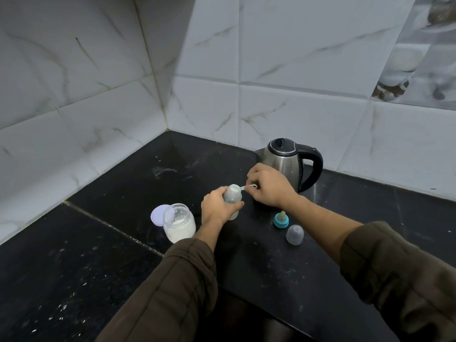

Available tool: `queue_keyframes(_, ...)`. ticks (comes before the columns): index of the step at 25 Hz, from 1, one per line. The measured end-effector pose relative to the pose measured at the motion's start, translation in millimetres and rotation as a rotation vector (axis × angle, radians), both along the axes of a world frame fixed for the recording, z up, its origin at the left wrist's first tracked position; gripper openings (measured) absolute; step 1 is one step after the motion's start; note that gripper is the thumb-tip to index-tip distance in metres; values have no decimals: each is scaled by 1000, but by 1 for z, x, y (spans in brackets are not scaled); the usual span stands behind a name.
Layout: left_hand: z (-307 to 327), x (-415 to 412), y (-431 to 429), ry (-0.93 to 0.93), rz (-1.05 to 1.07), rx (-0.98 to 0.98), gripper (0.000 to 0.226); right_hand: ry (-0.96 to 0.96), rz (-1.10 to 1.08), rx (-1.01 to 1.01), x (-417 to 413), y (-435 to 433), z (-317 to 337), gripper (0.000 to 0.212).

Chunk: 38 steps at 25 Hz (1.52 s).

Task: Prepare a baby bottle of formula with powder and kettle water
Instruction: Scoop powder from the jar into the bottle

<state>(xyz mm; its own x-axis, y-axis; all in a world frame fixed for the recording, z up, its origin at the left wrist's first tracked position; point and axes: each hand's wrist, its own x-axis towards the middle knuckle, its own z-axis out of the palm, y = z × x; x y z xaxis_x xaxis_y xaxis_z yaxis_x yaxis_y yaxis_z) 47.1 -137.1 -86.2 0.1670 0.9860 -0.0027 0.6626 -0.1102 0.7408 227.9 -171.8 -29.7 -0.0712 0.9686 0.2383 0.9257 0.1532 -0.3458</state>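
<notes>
My left hand (217,206) grips a clear baby bottle (233,197) standing upright on the black counter (271,262). Its neck has no cap on it. My right hand (270,187) pinches the handle of a small white scoop (240,188), whose bowl sits over the bottle's mouth. An open glass jar of white powder (179,224) stands to the left of the bottle, with its pale lid (158,214) lying behind it. The steel kettle with a black handle (291,162) stands behind my right hand.
A blue ring with a teat (281,219) and a clear dome cap (294,234) lie on the counter to the right of the bottle. White tiled walls meet in a corner behind. The counter's front edge runs below my forearms.
</notes>
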Motion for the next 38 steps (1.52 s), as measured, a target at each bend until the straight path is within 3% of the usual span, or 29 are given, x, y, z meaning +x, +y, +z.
queue_keyframes(3, 5, -2, 3, -13, 4, 12, 65, -217, 138, 210, 0, -4, -4, 11)
queue_keyframes(7, 7, -5, 6, -49, 11, 16, 63, -256, 164, 437, 0, -3, -8, 8)
queue_keyframes(19, 10, -8, 10, -75, 20, 15, 64, -304, 208, 506, 4, -6, -12, 11)
queue_keyframes(23, 8, -7, 9, -57, 0, 3, 64, -105, 146, 463, 0, -6, -9, 10)
queue_keyframes(32, -23, -8, -3, -17, -24, -138, 63, 541, -181, -5, -4, -1, -3, 15)
queue_keyframes(38, -37, -10, -6, -2, -59, -173, 69, 627, -269, -107, -4, -2, 3, 13)
